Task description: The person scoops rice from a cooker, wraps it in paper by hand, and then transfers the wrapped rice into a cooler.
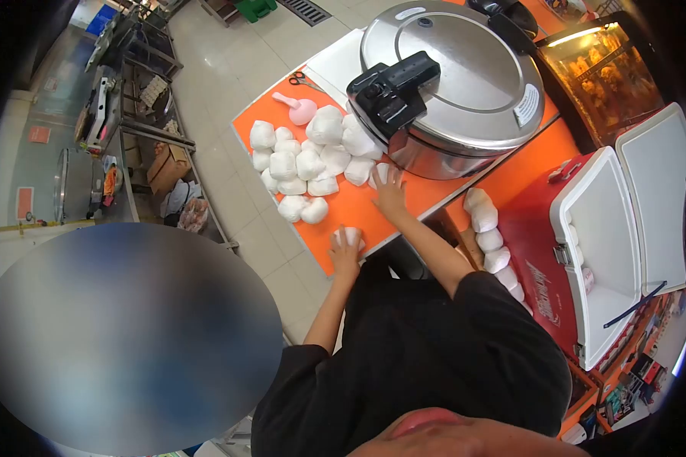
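a: how far along is it?
b: white bundles [305, 164] lie heaped mid worktop [358, 209] beside the cooker [450, 84]. the left hand [346, 247] curls around a bundle [351, 233] at the near edge, and the right hand [389, 190] lies spread on another.
a: and the cooler [594, 251]?
b: open, seemingly almost empty.

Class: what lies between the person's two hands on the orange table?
Head view: only bare orange table between the left hand, on a white packet, and the right hand, on another packet.
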The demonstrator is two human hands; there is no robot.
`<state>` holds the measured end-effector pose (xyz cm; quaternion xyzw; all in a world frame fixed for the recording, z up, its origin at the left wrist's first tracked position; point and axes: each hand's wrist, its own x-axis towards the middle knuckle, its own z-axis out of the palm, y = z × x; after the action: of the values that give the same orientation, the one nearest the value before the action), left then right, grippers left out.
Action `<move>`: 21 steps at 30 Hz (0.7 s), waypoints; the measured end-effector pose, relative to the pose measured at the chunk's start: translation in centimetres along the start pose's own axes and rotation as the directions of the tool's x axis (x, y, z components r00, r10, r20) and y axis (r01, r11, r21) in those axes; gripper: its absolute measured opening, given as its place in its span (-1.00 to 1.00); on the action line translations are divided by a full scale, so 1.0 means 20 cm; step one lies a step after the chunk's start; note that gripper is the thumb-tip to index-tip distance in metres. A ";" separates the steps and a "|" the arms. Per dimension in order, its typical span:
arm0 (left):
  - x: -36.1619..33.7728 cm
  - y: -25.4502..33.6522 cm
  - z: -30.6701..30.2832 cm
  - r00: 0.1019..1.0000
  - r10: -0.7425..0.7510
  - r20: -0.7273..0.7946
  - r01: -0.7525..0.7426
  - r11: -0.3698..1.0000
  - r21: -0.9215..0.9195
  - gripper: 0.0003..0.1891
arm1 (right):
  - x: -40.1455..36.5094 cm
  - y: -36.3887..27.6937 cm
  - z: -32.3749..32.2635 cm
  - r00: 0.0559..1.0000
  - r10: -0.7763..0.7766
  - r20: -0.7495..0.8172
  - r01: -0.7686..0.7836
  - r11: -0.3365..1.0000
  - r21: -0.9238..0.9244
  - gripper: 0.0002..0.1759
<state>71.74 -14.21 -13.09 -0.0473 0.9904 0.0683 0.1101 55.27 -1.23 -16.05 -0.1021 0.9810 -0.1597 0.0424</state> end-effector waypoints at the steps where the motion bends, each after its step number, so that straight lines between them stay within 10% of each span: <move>1: 0.02 -0.04 0.01 1.000 0.002 0.002 -0.002 1.000 0.013 -0.22 | 0.05 -0.03 0.02 0.998 0.067 -0.020 -0.068 0.995 -0.078 -0.13; 9: 0.24 -0.28 0.02 0.868 0.470 -0.161 -0.497 0.817 -0.292 -0.41 | -0.24 0.26 -0.02 0.972 0.035 0.234 -0.090 0.969 0.231 -0.06; 11: 0.24 -0.27 0.01 0.853 0.501 -0.148 -0.522 0.801 -0.294 -0.41 | -0.45 0.32 -0.75 0.696 -0.179 0.695 -0.476 0.610 0.633 -0.18; 13: 0.23 -0.27 -0.02 0.844 0.526 -0.102 -0.527 0.778 -0.342 -0.40 | -0.77 0.46 -1.09 0.774 -0.482 0.411 -0.294 0.301 0.907 -0.29; 15: 0.25 -0.18 -0.08 0.819 0.569 -0.073 -0.551 0.744 -0.377 -0.39 | -1.03 0.62 -1.67 0.838 -0.530 0.131 0.028 0.282 0.959 -0.31; 16: 0.24 -0.10 -0.17 0.800 0.591 0.100 -0.438 0.690 -0.577 -0.40 | -1.17 0.69 -1.98 0.879 -0.423 0.222 -0.105 0.284 0.953 -0.25; 17: 0.26 -0.04 -0.22 0.740 0.619 0.263 -0.271 0.632 -0.726 -0.41 | -1.24 0.86 -2.16 0.931 -0.356 0.080 0.125 0.518 0.846 -0.20; 18: 0.29 -0.03 -0.15 0.705 0.629 0.328 -0.099 0.546 -0.832 -0.29 | -1.33 0.93 -2.28 0.980 -0.112 0.162 -0.134 0.224 0.965 -0.11; 19: 0.22 0.17 -0.35 0.635 0.704 0.319 -0.033 0.437 -0.899 -0.23 | -1.35 1.08 -2.34 0.999 0.008 -0.044 0.038 0.357 0.933 -0.20; 21: 0.09 0.60 -0.80 0.475 0.831 0.290 0.170 0.237 -0.957 -0.11 | -1.34 1.38 -2.45 0.975 0.220 -0.012 -0.138 0.651 0.746 -0.24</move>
<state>65.37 -4.75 3.43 0.1902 0.5672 0.6507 0.4676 70.64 44.97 22.76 0.0296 0.8374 -0.5439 0.0458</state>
